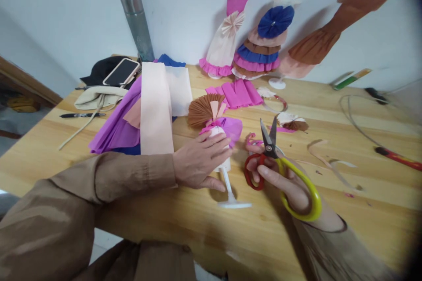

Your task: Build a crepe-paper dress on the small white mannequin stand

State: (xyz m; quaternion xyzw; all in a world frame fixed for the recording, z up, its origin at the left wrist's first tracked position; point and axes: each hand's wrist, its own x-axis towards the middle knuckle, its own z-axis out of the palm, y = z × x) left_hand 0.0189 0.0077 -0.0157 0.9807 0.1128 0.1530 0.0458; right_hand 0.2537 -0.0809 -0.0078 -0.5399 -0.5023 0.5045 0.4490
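Note:
My left hand (202,160) lies over the white body of a small dress form (226,167) on a stand, its fingers stretched across it and the thumb near the stem. The form lies on the wooden table, its round base (234,205) towards me. A purple-pink paper piece (232,129) and a pleated brown paper fan (202,112) adjoin its far end. To the right, my right hand (283,180) holds scissors (271,147) with red and yellow handles, fingers in the loops, blades parted and pointing away. A curled pink strip (252,140) is near those fingers.
Crepe paper sheets (156,109) lie on the left, with a phone (121,71), pen (82,115) and flask (136,22) beyond. Several paper-dressed forms (257,52) stand by the wall. Pink ruffled paper (239,93), scraps (325,158) and a cable (352,120) lie around.

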